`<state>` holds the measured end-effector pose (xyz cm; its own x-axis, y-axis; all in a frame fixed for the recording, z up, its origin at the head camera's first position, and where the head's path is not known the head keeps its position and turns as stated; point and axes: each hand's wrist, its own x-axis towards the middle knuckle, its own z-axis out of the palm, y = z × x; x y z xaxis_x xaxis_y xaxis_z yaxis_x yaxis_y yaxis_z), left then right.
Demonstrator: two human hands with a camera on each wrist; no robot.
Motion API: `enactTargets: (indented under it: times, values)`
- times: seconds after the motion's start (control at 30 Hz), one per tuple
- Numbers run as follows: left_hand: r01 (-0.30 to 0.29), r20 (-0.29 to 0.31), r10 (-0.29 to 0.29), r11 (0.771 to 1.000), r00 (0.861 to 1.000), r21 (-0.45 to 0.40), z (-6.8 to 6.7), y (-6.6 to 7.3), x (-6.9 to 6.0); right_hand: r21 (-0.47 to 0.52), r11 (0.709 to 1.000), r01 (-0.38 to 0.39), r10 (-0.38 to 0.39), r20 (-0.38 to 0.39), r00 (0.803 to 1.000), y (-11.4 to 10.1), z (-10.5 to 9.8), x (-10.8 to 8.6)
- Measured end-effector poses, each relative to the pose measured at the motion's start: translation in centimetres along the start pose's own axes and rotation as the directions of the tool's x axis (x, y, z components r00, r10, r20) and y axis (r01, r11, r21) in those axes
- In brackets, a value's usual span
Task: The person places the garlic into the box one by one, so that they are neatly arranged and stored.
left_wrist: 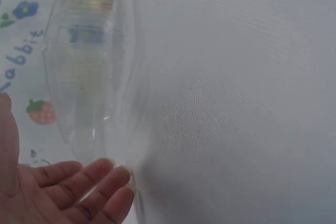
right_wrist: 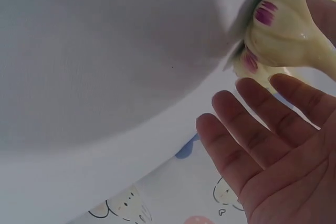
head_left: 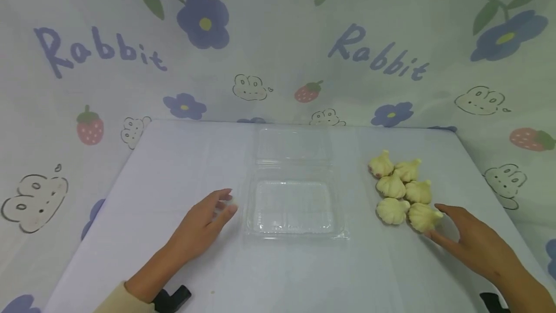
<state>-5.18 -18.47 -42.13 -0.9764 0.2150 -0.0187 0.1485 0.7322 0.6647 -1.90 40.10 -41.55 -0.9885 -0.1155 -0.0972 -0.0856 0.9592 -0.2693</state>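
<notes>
**Cream garlic bulbs [head_left: 392,187] at 3 o'clock of transparent plastic box [head_left: 295,206]**

Handling (judged): probably light, fairly firm; glossy, so perhaps slippery; not especially fragile. Best taken round the fat body, thumb opposite fingers; only a narrow hold at the stem.

Appearance: six in all, rounded and ribbed, tapering to stubby stems; sheen and purple streaks in right wrist view.

Location: clustered in three rough pairs on white surface [head_left: 304,279]. Box thin-walled, likely to flex; lid [head_left: 293,146] laid back toward 12 o'clock.

Left hand [head_left: 201,226]: at 9 o'clock of box, fingers relaxed, nothing held; rim contact not determinable.

Right hand [head_left: 478,243]: at 4 o'clock of nearest bulb [head_left: 422,217], thumb and forefinger parted about its stem, ungripped; contact uncertain.
</notes>
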Motion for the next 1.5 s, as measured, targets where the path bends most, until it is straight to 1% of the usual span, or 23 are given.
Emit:
enactTargets:
  times: [0.1,0.17,0.3,0.37,0.5,0.57,0.63,0.7,0.83,1.0,1.23,1.3,1.43,1.5]
  values:
    - [0.005,0.011,-0.005,1.0,1.0,-0.017,0.4,0.0,0.4,0.004,1.0,-0.009,0.009,0.014,1.0,-0.1,-0.2,0.1]
    - [0.014,0.022,-0.014,0.999,1.0,-0.028,0.5,0.1,0.6,0.002,1.0,-0.007,0.007,0.009,1.0,-0.2,-0.2,0.2]
    - [0.057,0.064,-0.052,0.995,0.997,-0.085,0.6,0.4,1.0,0.013,1.0,-0.009,0.009,0.012,1.0,-0.3,-0.2,0.2]
    - [0.092,0.089,-0.082,0.989,0.993,-0.12,0.5,0.6,1.1,0.019,1.0,-0.014,0.014,0.016,1.0,-0.3,-0.2,0.4]
    - [0.161,0.138,-0.138,0.972,0.981,-0.169,0.5,0.9,1.4,0.019,0.998,-0.053,0.052,0.045,0.998,-0.1,-0.2,0.7]
    - [0.179,0.158,-0.152,0.967,0.976,-0.18,0.6,1.0,1.6,0.013,0.997,-0.071,0.07,0.056,0.996,0.1,-0.2,0.8]
    - [0.186,0.177,-0.152,0.964,0.972,-0.189,0.6,1.0,1.8,0.009,0.997,-0.077,0.077,0.059,0.995,0.2,-0.2,0.9]
    - [0.176,0.189,-0.141,0.966,0.972,-0.188,0.7,0.8,1.9,0.011,0.998,-0.069,0.069,0.055,0.996,0.3,-0.1,0.9]
    - [0.139,0.2,-0.102,0.974,0.975,-0.181,0.3,0.4,2.0,0.013,0.998,-0.055,0.055,0.043,0.998,-0.1,0.0,1.1]
    - [0.12,0.193,-0.083,0.974,0.978,-0.191,0.4,0.0,1.8,0.03,0.996,-0.08,0.078,0.057,0.995,-0.7,0.2,1.3]
    - [0.102,0.2,-0.051,0.963,0.978,-0.25,0.9,-0.4,1.9,0.042,0.996,-0.08,0.078,0.05,0.996,-1.2,0.5,1.2]
    - [0.079,0.2,-0.023,0.958,0.979,-0.276,1.1,-0.5,1.9,0.041,0.995,-0.088,0.086,0.05,0.995,-1.2,0.5,1.3]
    - [0.021,0.2,0.052,0.938,0.978,-0.347,1.3,-0.7,1.8,0.045,0.993,-0.112,0.11,0.05,0.993,-1.5,0.5,1.2]
    - [0.005,0.196,0.073,0.929,0.978,-0.37,1.4,-0.8,1.7,0.049,0.992,-0.115,0.113,0.044,0.993,-1.6,0.6,1.2]
